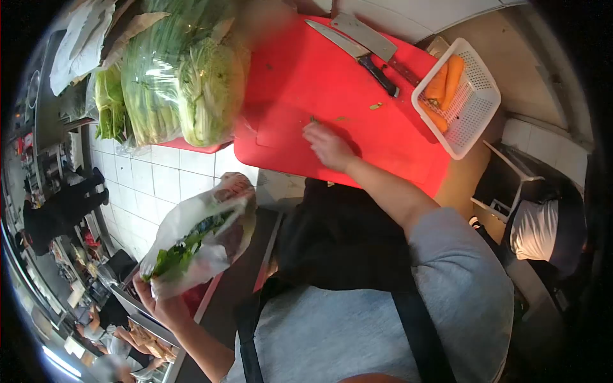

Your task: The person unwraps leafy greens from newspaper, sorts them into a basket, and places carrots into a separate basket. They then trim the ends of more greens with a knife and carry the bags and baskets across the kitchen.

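My left hand grips the edge of a clear plastic bag at the lower left. Dark leafy greens show inside the bag. A pinkish, finger-like shape sits at its far end, too unclear to name. My right hand is low over the red cutting board, its fingers drawn together beside a small green scrap; whether they hold it is too small to tell. More green scraps lie on the board.
A black-handled knife and a cleaver lie at the board's far edge. Carrots fill part of a white basket at right. Bagged cabbage and greens stand at upper left. Other people are farther left.
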Available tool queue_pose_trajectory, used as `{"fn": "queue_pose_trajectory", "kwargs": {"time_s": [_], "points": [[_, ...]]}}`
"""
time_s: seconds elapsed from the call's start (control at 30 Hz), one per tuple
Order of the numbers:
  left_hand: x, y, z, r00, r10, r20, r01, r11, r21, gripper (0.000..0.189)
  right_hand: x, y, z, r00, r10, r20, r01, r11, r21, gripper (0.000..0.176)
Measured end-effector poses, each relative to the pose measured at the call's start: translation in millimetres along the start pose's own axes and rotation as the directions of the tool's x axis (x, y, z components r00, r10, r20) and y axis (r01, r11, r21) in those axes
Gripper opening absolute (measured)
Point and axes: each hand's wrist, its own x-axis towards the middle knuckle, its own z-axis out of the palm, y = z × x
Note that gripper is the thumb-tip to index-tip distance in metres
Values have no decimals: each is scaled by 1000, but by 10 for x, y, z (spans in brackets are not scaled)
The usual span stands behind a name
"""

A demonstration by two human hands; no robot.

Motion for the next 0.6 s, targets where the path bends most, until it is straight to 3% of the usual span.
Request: {"fn": "queue_pose_trajectory", "kwargs": {"time_s": [0.07,0.13,0.23,0.27,0.3,0.33,0.4,0.43,0.5,0.6], "points": [[-122,-133,70,997,-75,-13,76,995,63,26,-348,280,-378,954,217,-209,-248,959,-136,50],[-211,-340,88,997,-54,58,42,983,178,24,-517,486,-608,822,367,-435,-487,849,-205,59],[-352,-543,281,990,-136,-40,140,981,136,23,-530,481,-577,854,370,-366,-486,819,-305,57],[-411,-606,324,983,-177,-46,182,977,114,22,-517,430,-491,881,333,-335,-427,864,-265,57],[-421,-821,248,992,-124,-17,125,984,129,19,-471,366,-350,906,291,-307,-365,904,-221,57],[-461,-872,328,979,-189,-77,198,971,136,18,-413,274,-243,928,246,-280,-301,938,-172,56],[-500,-1097,367,995,-103,14,99,978,185,19,-230,189,-193,966,237,-101,-227,969,101,56],[-531,-1185,378,983,-180,20,176,975,137,19,-117,160,-177,977,215,-9,-206,949,238,55],[-626,-1199,441,945,-319,64,320,947,1,20,199,135,-64,993,120,-20,-120,992,30,51],[-728,-1250,429,958,-287,3,287,954,-85,22,357,-92,-124,999,-44,22,49,956,-289,47]]}}
